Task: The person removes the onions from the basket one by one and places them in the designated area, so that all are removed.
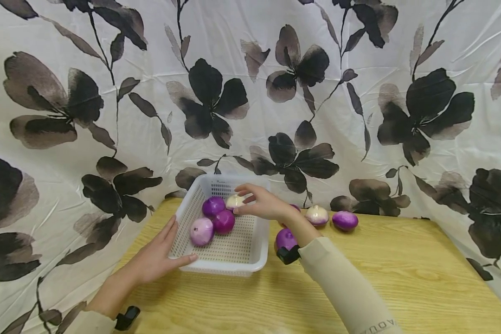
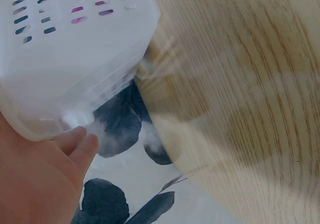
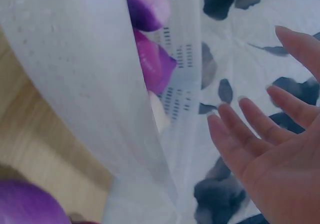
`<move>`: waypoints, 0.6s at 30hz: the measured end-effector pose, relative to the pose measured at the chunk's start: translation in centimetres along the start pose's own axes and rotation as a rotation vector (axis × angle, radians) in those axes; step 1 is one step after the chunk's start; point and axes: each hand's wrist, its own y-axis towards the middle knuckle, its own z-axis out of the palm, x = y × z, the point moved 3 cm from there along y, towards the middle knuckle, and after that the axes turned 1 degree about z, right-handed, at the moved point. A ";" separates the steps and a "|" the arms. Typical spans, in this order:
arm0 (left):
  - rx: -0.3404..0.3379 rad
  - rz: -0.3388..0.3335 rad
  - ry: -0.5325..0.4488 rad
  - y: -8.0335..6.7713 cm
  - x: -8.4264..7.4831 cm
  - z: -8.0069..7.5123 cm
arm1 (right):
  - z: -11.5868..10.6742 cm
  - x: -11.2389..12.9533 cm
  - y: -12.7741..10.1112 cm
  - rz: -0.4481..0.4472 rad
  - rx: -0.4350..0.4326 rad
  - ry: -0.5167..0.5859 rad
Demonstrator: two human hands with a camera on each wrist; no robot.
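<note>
A white perforated plastic basket (image 1: 242,265) stands on the table with several onions inside. They are a dark purple onion (image 1: 213,206), a magenta one (image 1: 223,222), a pale pink-purple one (image 1: 202,231) and a whitish one (image 1: 234,202). My left hand (image 1: 160,253) rests at the basket's near left corner, thumb on the front rim and straight fingers along the left side. Over the basket's right side hovers my right hand (image 1: 262,202), close to the whitish onion in the head view. Its fingers are spread with nothing between them in the right wrist view.
Right of the basket lie more onions: a purple one (image 1: 286,239) beside my right wrist, a white-and-purple one (image 1: 317,215) and a purple one (image 1: 345,221) by the back edge. Another is mostly hidden behind my forearm. Floral cloth (image 1: 250,116) hangs behind the wooden table (image 1: 380,260).
</note>
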 end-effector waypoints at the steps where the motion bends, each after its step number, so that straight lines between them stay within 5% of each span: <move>1: 0.000 0.001 0.000 0.0 0.0 0.0 | 0.2 -0.1 0.4 0.006 -0.002 0.016; 9: -0.008 -0.005 -0.012 0.0 0.3 0.2 | 1.7 -0.9 3.1 0.055 -0.038 0.150; 18: -0.008 -0.001 -0.003 0.1 0.3 0.3 | 2.6 -2.1 5.5 0.102 -0.034 0.134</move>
